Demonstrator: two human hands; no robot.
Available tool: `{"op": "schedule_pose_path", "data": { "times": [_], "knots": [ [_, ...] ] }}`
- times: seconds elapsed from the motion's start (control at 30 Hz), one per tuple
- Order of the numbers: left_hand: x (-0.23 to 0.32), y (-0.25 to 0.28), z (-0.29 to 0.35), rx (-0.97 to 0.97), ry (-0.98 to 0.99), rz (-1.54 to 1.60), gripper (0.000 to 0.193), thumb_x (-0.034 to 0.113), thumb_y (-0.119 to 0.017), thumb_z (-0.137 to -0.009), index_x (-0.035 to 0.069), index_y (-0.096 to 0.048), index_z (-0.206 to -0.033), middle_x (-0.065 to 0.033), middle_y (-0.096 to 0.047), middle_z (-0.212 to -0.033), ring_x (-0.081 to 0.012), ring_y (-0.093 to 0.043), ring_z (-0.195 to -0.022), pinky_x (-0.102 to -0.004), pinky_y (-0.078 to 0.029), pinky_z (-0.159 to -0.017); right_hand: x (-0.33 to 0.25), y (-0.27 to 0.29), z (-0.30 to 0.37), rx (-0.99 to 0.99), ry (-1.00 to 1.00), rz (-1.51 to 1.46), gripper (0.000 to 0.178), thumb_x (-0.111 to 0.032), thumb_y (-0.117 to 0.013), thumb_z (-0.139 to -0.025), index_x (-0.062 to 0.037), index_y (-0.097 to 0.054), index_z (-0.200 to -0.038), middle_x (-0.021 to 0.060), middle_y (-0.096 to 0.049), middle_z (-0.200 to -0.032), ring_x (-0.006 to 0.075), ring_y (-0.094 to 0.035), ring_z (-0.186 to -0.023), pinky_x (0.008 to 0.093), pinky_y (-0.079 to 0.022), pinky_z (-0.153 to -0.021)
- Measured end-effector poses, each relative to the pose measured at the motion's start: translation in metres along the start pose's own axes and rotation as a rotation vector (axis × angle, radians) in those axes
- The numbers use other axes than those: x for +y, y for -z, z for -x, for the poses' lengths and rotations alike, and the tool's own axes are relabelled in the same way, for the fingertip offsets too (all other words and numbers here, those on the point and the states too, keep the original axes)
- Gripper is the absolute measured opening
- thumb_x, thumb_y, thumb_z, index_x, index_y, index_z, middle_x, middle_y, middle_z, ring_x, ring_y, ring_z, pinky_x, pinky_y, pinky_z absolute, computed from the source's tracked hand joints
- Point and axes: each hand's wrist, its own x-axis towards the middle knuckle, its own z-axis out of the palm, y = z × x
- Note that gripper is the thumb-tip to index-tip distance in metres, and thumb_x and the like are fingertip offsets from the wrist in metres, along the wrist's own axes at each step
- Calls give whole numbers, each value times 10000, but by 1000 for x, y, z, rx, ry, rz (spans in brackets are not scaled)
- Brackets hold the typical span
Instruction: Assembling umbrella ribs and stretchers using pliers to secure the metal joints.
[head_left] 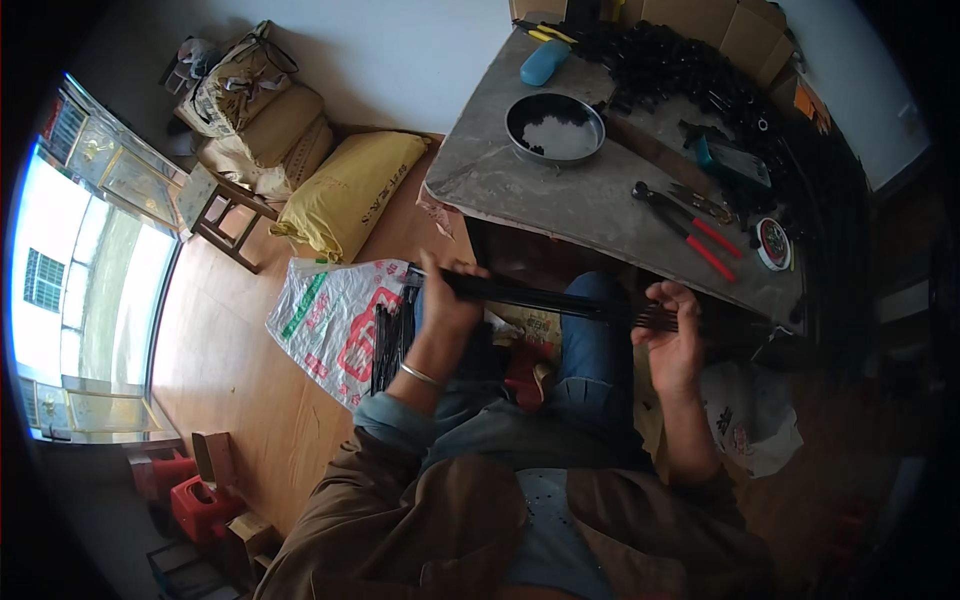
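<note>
Above the lap (pixel 597 365), the left hand (pixel 447 305) holds black rods (pixel 550 299) near one end; the right hand (pixel 673 342) curls at the other, grip unclear. Probably stiff, maybe slippery: better hold both ends.

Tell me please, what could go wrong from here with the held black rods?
The right grip looks open at the ends of the held black rods, so some might slide out. The red-handled tool lies near the front edge of the table; a bump could perhaps knock it off.
</note>
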Motion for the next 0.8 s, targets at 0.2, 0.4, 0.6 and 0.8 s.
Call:
{"op": "schedule_pose_path", "data": {
  "times": [0.2, 0.4, 0.6, 0.8],
  "knots": [
    [-75, 1, 60, -354, 444, -721, 522, 532, -510, -911, 34, -580, -1050, -90, -596, -937, -208, -583, -906, -326, -493, -803, -16, -21, -15, 133, 63, 558, 251, -288, -503, -928, -67, -565, -826, 34, -577, -775, 94, -537, -533, 209, -435, -458],
    [-47, -94, 108, -928, -942, -1164, 485, 432, -572, -890, -13, -600, -1081, -112, -575, -1039, -207, -551, -970, -312, -428, -875, -34, -49, -30, 122, 164, 496, 280, -245, -482, -943, -52, -555, -754, 10, -548, -632, 68, -514, -517, 211, -444, -456],
    [-54, -119, 126, -971, -1060, -1199, 539, 455, -613, -844, -2, -594, -1129, -135, -575, -1049, -254, -521, -1009, -342, -405, -898, -5, -47, -37, 26, 396, 620, 243, -203, -507, -940, -39, -552, -767, 28, -572, -704, 89, -565, -604, 248, -468, -500],
    [-57, -107, 121, -807, -884, -1180, 312, 217, -707, -814, 11, -661, -1044, -83, -615, -948, -151, -582, -815, -264, -460, -740, 37, -73, -11, -146, 261, 739, 170, -178, -626, -883, -22, -559, -888, 121, -613, -808, 244, -615, -707, 340, -484, -612]
  ]
}}
